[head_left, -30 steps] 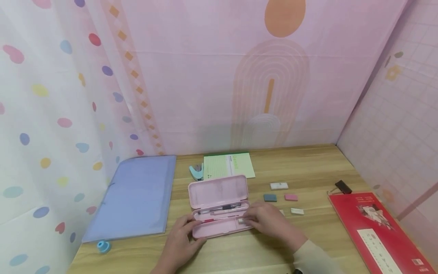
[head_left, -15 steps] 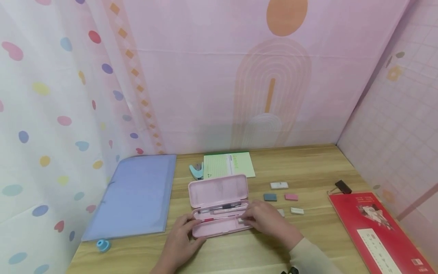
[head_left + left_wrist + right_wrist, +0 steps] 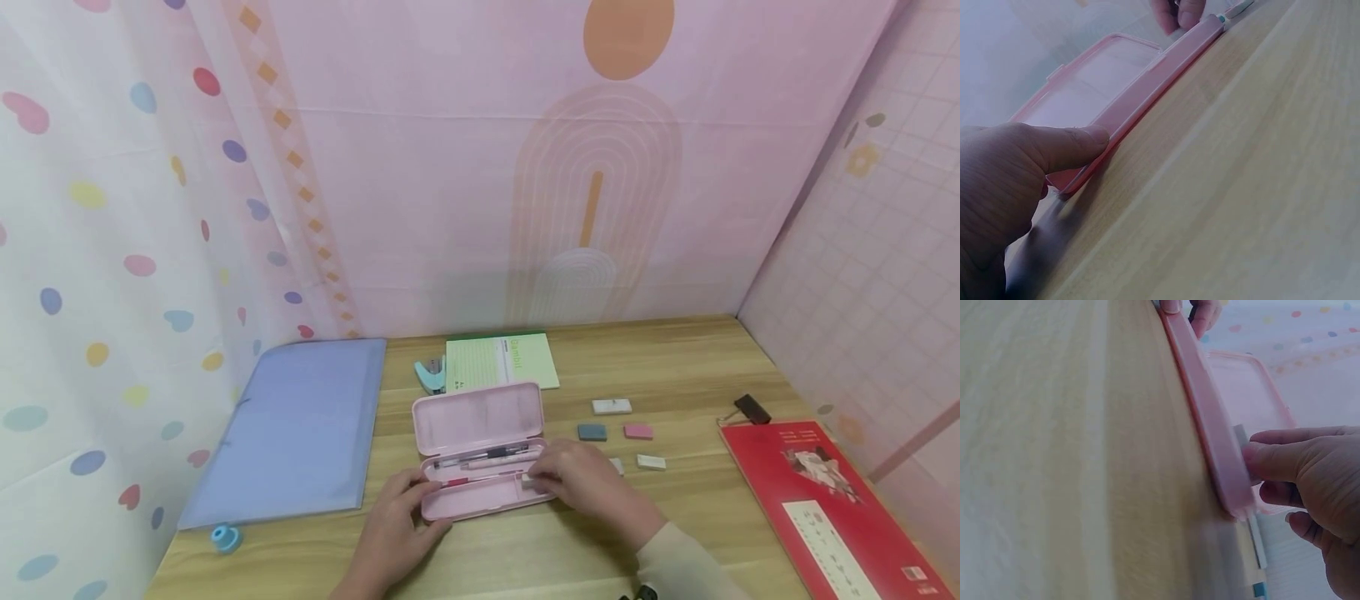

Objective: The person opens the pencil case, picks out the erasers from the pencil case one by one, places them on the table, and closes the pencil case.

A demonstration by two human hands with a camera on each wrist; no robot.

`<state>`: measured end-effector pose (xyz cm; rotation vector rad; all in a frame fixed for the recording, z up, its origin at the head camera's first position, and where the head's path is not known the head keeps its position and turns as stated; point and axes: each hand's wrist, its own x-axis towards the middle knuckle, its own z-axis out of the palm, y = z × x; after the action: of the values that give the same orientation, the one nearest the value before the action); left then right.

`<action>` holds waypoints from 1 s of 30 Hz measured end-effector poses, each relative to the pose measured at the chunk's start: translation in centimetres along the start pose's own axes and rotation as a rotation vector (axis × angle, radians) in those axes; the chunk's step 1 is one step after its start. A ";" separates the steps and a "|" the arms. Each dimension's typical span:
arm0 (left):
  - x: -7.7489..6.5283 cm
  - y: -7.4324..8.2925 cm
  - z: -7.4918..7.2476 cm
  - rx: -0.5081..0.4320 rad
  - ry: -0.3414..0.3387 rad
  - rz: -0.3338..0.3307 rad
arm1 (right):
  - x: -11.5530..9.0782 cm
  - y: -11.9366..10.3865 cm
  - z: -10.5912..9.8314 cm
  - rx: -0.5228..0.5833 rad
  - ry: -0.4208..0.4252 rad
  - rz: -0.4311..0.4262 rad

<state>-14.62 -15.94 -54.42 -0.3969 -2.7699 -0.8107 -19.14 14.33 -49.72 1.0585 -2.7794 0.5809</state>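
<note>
A pink pencil case point(image 3: 480, 500) lies with its lid raised, holding several pens point(image 3: 487, 456) and a red pen or pencil point(image 3: 455, 482). My left hand point(image 3: 393, 529) grips the case's left end, its thumb point(image 3: 1085, 140) on the front wall. At the right end, my right hand point(image 3: 581, 477) pinches a small pale eraser point(image 3: 527, 482) over the small right compartment. In the right wrist view, the eraser point(image 3: 1239, 434) stands partly above the case rim; fingers hide the rest. Right of the case lie white erasers point(image 3: 651, 462), a blue eraser point(image 3: 592, 432) and a pink eraser point(image 3: 638, 432).
A blue folder point(image 3: 292, 433) lies at left, with a small blue cap-like object point(image 3: 226, 537) by its near edge. Behind the case are a light-blue stapler point(image 3: 430, 377) and a green notepad point(image 3: 517, 362). A red book point(image 3: 832, 508) and black binder clip point(image 3: 752, 409) lie right.
The right hand stays at the case's right end, and the eraser in its fingers appears slightly raised. The left hand and the case keep their places.
</note>
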 end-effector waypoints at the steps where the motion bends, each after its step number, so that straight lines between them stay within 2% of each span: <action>1: 0.0 0.0 0.0 0.002 0.003 0.002 | -0.1 0.1 -0.3 0.003 0.026 -0.009; 5: -0.1 0.1 -0.1 -0.004 0.010 0.004 | -1.0 1.3 -2.0 -0.004 0.147 -0.035; 8: 0.0 0.1 -0.1 -0.014 0.027 0.013 | -2.0 3.4 -3.8 -0.025 0.195 0.020; 13: 0.0 0.0 -0.1 -0.013 0.058 0.048 | -4.4 8.0 -6.7 -0.013 0.134 0.229; 17: -0.1 0.0 -0.3 -0.014 0.036 0.040 | -6.0 11.6 -7.9 0.006 0.076 0.357; 22: -0.2 0.0 -0.5 -0.026 0.009 0.021 | -6.8 14.2 -7.8 -0.031 0.066 0.382; 30: -0.1 0.0 -0.4 -0.024 0.003 0.029 | -7.0 15.1 -7.3 -0.051 0.059 0.402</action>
<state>-14.41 -16.17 -54.07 -0.4389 -2.7471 -0.8383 -24.09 31.79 -49.34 0.4621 -2.9490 0.5644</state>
